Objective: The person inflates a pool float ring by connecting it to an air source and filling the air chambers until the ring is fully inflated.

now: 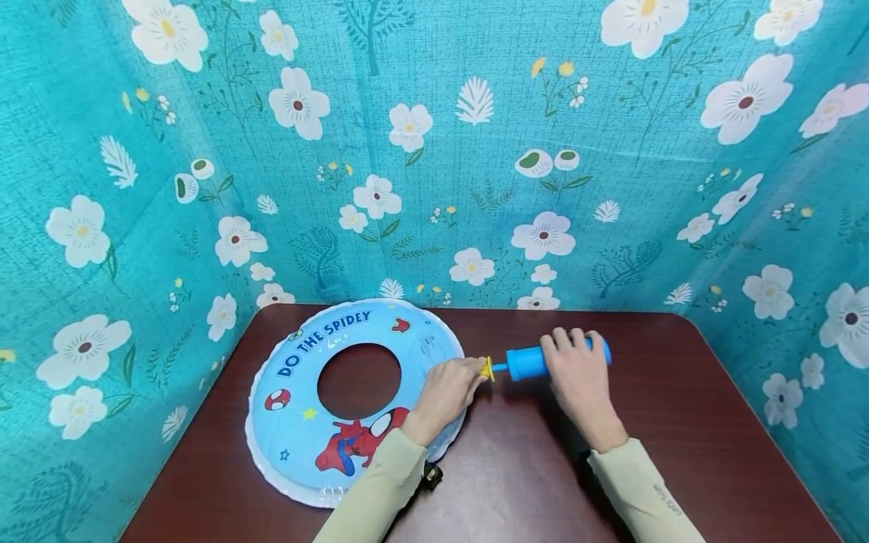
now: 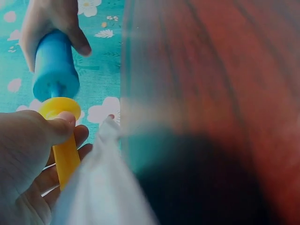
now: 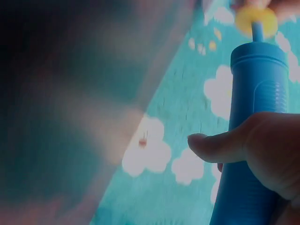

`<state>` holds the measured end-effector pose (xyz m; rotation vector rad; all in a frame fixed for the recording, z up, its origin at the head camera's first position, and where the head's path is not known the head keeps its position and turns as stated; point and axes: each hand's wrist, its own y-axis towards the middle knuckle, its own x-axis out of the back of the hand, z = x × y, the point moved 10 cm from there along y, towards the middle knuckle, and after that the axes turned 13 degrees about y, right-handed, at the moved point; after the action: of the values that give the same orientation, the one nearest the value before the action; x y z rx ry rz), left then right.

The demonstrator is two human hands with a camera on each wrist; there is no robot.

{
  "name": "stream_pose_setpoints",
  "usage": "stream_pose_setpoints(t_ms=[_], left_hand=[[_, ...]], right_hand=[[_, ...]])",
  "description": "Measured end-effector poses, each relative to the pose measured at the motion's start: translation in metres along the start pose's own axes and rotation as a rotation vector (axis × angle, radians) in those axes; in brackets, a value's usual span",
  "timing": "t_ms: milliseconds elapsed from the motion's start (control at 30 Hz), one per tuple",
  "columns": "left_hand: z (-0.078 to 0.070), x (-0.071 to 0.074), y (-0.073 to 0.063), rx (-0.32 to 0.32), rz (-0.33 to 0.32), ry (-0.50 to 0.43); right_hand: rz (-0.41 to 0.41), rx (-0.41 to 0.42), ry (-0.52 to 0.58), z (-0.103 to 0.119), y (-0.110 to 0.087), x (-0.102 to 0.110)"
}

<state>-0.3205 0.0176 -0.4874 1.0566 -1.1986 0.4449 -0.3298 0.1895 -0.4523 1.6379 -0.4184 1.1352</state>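
Observation:
A blue hand pump (image 1: 526, 364) is held sideways over the table between both hands. Its barrel sits in my right hand (image 1: 575, 377), fingers wrapped over the top; the right wrist view shows the thumb lying along the barrel's side. A thin blue rod (image 3: 257, 33) joins the barrel to a yellow flanged end piece (image 2: 67, 154). My left hand (image 1: 448, 392) grips this yellow piece, thumb against the flange. Beneath the left forearm lies a light-blue inflatable swim ring (image 1: 288, 422) with a red cartoon figure, its edge wrinkled.
The dark wooden table (image 1: 516, 483) reaches back to a teal flowered cloth (image 1: 434, 211) that hangs behind it and along both sides. A small black object (image 1: 431, 475) shows beside the left sleeve. A blurred whitish sheet (image 2: 105, 183) crosses the left wrist view.

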Motion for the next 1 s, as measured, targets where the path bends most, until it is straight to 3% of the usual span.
stream_pose_setpoints(t_ms=[133, 267, 433, 800, 1000], left_hand=[[-0.002, -0.004, 0.001, -0.008, 0.0, -0.024], [-0.003, -0.008, 0.001, -0.006, 0.01, -0.071], [0.001, -0.011, 0.002, 0.018, 0.037, -0.115], [0.004, -0.014, 0.001, 0.036, 0.061, -0.128], [0.003, -0.017, 0.002, 0.042, 0.078, -0.153]], right_hand=[[0.05, 0.034, 0.013, 0.013, -0.001, -0.01], [0.05, 0.028, 0.031, 0.008, 0.0, -0.006], [0.001, 0.032, 0.056, -0.006, 0.003, 0.009], [-0.064, -0.064, 0.056, -0.057, 0.0, 0.043], [-0.029, -0.008, 0.03, -0.041, 0.001, 0.031]])
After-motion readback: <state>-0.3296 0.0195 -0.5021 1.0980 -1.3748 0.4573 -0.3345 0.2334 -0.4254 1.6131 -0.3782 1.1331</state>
